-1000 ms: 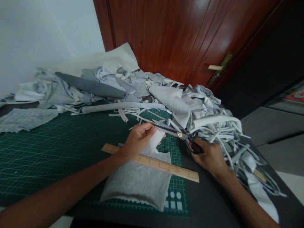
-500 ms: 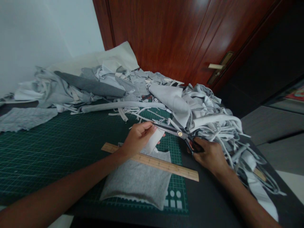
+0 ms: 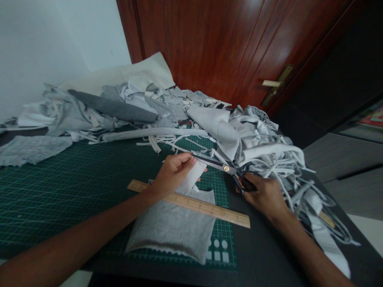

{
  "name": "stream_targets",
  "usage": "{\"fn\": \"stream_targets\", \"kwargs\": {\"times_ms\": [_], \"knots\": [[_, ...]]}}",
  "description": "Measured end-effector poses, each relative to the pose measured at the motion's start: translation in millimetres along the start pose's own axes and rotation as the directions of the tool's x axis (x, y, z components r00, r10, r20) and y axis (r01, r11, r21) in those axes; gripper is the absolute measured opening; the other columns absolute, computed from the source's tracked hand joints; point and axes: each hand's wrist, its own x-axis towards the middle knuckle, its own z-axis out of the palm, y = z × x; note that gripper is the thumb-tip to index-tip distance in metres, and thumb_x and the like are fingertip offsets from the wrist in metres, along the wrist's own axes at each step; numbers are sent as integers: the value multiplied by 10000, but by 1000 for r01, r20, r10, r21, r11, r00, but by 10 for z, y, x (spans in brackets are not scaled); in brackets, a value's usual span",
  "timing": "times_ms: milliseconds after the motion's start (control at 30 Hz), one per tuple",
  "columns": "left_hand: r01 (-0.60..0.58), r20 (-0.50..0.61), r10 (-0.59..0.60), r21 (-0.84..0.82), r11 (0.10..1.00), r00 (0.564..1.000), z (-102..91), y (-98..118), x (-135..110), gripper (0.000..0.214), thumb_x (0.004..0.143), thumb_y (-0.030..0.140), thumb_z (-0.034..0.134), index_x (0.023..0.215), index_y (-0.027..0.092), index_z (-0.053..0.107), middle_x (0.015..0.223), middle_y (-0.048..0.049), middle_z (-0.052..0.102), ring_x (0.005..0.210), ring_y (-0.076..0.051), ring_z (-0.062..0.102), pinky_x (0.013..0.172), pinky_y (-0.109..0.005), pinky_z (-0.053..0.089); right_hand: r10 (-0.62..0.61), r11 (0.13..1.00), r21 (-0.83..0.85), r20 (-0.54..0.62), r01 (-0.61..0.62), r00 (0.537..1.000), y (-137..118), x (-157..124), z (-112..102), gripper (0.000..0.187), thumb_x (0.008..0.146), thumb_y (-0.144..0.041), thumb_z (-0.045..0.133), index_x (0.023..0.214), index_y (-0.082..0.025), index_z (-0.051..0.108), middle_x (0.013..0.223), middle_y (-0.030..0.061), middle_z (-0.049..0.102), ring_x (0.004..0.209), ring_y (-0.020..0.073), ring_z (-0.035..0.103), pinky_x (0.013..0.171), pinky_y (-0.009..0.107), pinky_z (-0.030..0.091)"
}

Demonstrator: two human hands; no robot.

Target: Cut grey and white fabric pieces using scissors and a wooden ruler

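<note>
Pinched in my left hand [image 3: 175, 172] is a small light-grey fabric piece [image 3: 193, 176], its lower part hanging over the mat. My right hand [image 3: 263, 195] is closed around the black handles of large scissors [image 3: 226, 168]. Their blades point left and lie along the top edge of the fabric piece, the tips at my left fingertips. Below, a wooden ruler [image 3: 206, 208] rests slantwise across a grey fabric panel [image 3: 176, 229]. My left forearm passes over the ruler's left part.
A green cutting mat [image 3: 89, 171] covers much of the dark table [image 3: 254, 247]. Fabric scraps [image 3: 170, 103] pile along the back, and cut strips [image 3: 275, 163] heap at the right. A flat grey piece [image 3: 32, 149] lies at left. Behind stands a wooden door [image 3: 194, 48].
The scissor blades have come slightly closer together along the fabric's edge. Both hands stay almost in the same place, and the ruler and grey panel have not moved.
</note>
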Motion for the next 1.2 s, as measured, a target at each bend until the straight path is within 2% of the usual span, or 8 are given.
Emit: {"fn": "stream_targets", "kwargs": {"times_ms": [200, 333, 433, 533, 667, 800, 967, 1200], "knots": [[32, 2, -32, -15, 999, 999, 7, 19, -3, 338, 911, 482, 708, 852, 151, 674, 904, -90, 823, 617, -164, 744, 531, -240, 618, 12, 999, 30, -10, -12, 1000, 18, -7, -2, 92, 764, -188, 546, 689, -215, 592, 518, -20, 580, 405, 116, 487, 460, 238, 283], [29, 9, -28, -33, 999, 1000, 6, 26, 8, 349, 902, 505, 704, 937, 158, 695, 889, -69, 821, 609, -161, 742, 532, -235, 617, 32, 996, 84, -20, -30, 999, 1, 1, 12, 95, 740, -165, 549, 679, -209, 606, 500, -30, 557, 391, 108, 483, 446, 228, 286], [38, -5, -39, -36, 999, 999, 10, 37, 13, 377, 896, 518, 701, 997, 155, 702, 841, -57, 811, 608, -166, 740, 526, -240, 620, 107, 983, 158, -63, -96, 992, -15, 14, 44, 169, 806, -230, 599, 639, -205, 589, 475, -41, 510, 386, 99, 455, 426, 222, 282], [44, -8, -44, -50, 998, 999, 13, 39, 13, 394, 898, 522, 695, 1019, 147, 697, 831, -61, 808, 593, -160, 733, 525, -243, 624, 208, 951, 248, -72, -185, 975, -9, 31, 64, 281, 881, -349, 647, 647, -201, 597, 508, -34, 539, 426, 103, 482, 436, 217, 322], [41, -5, -42, -66, 997, 999, 9, 21, 8, 397, 908, 524, 691, 1027, 145, 680, 834, -69, 806, 564, -150, 720, 496, -229, 606, 259, 942, 243, -90, -230, 962, 25, 53, 48, 347, 892, -412, 664, 634, -206, 556, 515, -40, 518, 445, 105, 483, 447, 227, 330], [41, -18, -42, -61, 997, 999, 11, 7, 10, 390, 914, 527, 685, 1013, 150, 664, 843, -76, 800, 603, -174, 740, 512, -259, 626, 233, 953, 216, -73, -213, 970, 33, 59, 39, 331, 882, -397, 686, 646, -212, 545, 513, -47, 524, 439, 103, 477, 445, 229, 325], [19, -43, -22, -75, 997, 999, 24, 30, 17, 392, 886, 535, 717, 958, 157, 638, 905, -89, 794, 753, -235, 787, 546, -302, 655, 160, 969, 201, -60, -145, 985, 5, 51, 75, 326, 894, -369, 685, 644, -212, 546, 520, -42, 548, 434, 101, 478, 441, 228, 319], [30, -35, -32, -69, 997, 999, 11, 10, 8, 361, 916, 514, 691, 981, 163, 643, 847, -69, 795, 608, -165, 734, 509, -240, 608, 84, 976, 208, -67, -68, 994, -30, 38, 111, 264, 893, -342, 674, 686, -210, 575, 533, -45, 553, 445, 104, 503, 456, 214, 358]]}}
